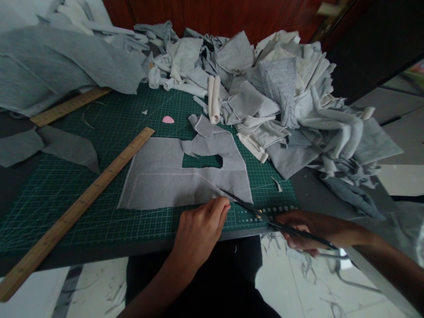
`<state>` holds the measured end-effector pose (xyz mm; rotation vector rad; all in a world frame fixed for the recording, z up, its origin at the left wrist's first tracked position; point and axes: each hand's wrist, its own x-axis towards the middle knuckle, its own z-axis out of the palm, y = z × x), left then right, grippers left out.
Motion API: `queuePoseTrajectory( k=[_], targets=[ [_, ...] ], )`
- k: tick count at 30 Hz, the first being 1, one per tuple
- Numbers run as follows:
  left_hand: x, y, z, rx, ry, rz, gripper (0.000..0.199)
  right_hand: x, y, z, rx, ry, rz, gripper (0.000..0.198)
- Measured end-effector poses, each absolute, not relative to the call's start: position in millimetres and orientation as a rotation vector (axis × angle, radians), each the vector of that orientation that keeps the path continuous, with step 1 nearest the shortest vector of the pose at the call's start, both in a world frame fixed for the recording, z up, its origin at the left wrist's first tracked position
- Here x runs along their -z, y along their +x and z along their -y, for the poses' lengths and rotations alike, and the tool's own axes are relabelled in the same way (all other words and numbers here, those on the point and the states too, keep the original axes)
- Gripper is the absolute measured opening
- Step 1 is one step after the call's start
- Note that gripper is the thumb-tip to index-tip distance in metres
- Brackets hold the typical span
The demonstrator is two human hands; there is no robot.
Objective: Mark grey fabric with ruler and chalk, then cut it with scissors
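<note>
A grey piece of fabric (162, 190) with a cut-out opening lies on the green cutting mat (149, 106), and a pale chalk line runs across its lower half. My left hand (200, 229) pinches the fabric's near edge, fingers closed. In my right hand (303, 229) are dark scissors (274, 222), fingers wrapped round the handles. Their blades reach left over the fabric, with the tip near the slanted end of the chalk line. How far the blades are apart is hard to make out. The far fabric edge is folded over on itself.
A wooden ruler (82, 201) slants across the mat's left side, past the table edge. Another wooden ruler (71, 106) lies partly under grey cloth (79, 57). Pink tailor's chalk (168, 119) rests beyond the fabric. Heaped fabric scraps (274, 84) fill the back and right.
</note>
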<state>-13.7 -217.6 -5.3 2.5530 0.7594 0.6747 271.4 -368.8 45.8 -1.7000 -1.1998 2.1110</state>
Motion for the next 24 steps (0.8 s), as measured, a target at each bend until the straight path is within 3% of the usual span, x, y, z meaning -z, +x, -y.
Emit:
queuePoseTrajectory(
  k=[18, 24],
  targets=[
    [6.5, -7.9, 215.8, -0.766, 2.678, -0.777, 0.025, -47.3, 266.2, 368.6, -2.081, -1.627, 1.168, 0.049],
    [7.1, -9.6, 216.4, -0.743, 2.688, -0.783, 0.021, -48.4, 264.1, 366.6, -2.094, -1.625, 1.147, 0.049]
  ],
)
